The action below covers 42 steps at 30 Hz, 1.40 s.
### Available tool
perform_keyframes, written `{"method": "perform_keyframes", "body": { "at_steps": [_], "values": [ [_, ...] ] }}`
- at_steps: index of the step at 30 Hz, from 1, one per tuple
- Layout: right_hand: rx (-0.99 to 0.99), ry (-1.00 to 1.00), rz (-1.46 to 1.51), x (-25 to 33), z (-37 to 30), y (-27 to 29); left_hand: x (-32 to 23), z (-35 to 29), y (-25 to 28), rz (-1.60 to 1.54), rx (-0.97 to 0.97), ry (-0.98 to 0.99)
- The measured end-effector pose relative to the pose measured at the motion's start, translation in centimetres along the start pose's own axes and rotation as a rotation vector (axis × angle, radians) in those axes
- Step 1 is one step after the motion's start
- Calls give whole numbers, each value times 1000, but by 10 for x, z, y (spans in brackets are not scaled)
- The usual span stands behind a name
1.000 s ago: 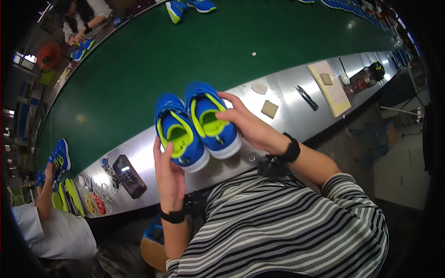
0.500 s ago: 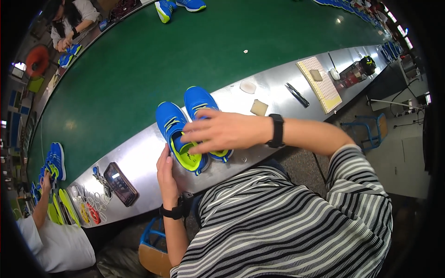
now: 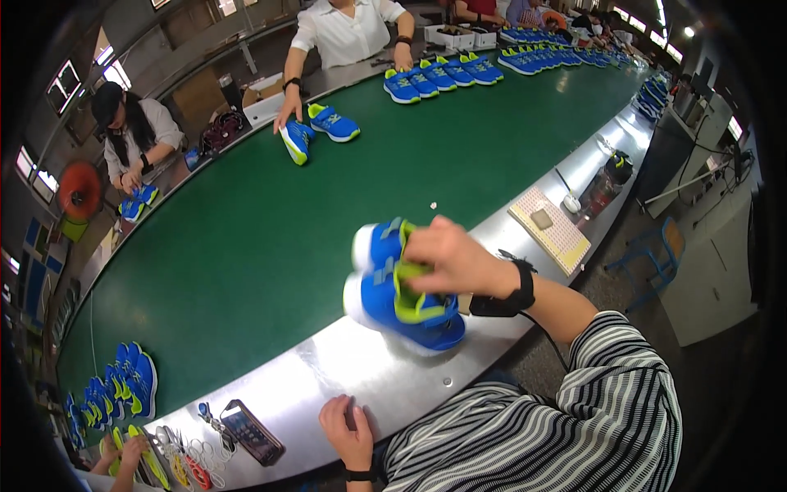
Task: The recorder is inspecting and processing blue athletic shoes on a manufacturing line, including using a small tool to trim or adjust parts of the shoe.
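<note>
A pair of blue sneakers with lime-green linings and white soles, the near sneaker [image 3: 379, 302] and the far sneaker [image 3: 384, 244], is tilted side by side over the metal edge and the green belt. My right hand [image 3: 459, 261] grips both at their collars, its fingertips hidden inside the openings. Motion smears the hand and shoes slightly. Below them, my left hand [image 3: 348, 428] rests on the metal edge, empty, with the thumb apart from loosely bent fingers.
Left along the edge lie a phone [image 3: 251, 433], cords and scissors [image 3: 197, 471]. To the right are a dotted pad [image 3: 553, 234] with a small block [image 3: 542, 218], and a bottle [image 3: 605, 184]. Across the green belt [image 3: 213, 271], a co-worker's hand [image 3: 289, 111] touches a sneaker [image 3: 293, 141].
The sneakers have turned and shifted right, with my right hand now gripping them. My left hand has come away from the near shoe. The view has tipped up, showing more co-workers and shoes.
</note>
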State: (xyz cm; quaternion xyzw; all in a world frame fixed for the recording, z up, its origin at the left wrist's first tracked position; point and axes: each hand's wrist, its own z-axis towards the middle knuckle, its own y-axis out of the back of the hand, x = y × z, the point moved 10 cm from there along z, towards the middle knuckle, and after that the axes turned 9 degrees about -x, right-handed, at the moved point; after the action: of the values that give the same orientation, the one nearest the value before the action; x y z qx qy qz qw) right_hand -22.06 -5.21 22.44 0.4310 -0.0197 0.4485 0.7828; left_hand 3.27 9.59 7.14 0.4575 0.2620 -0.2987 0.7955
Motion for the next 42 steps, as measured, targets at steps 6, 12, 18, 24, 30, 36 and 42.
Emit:
{"method": "perform_keyframes", "body": {
  "at_steps": [6,12,18,24,30,36,42],
  "values": [
    [-65,-526,-379,-217,121,66,-12,-1,0,6,-32,-11],
    [-344,-299,-761,-248,266,160,-16,0,3,110,-41,-114],
    [-101,20,-111,-139,239,43,-1,0,6,100,-83,-37],
    [361,-313,546,-17,41,-101,4,1,7,19,-129,8],
    [432,-351,701,49,-33,-147,-1,-5,6,12,-107,2],
    [431,-500,585,20,-71,-172,1,0,7,15,-115,-12],
    [88,-921,1075,-27,-125,-198,19,-13,15,51,-166,-13]
  ]
}}
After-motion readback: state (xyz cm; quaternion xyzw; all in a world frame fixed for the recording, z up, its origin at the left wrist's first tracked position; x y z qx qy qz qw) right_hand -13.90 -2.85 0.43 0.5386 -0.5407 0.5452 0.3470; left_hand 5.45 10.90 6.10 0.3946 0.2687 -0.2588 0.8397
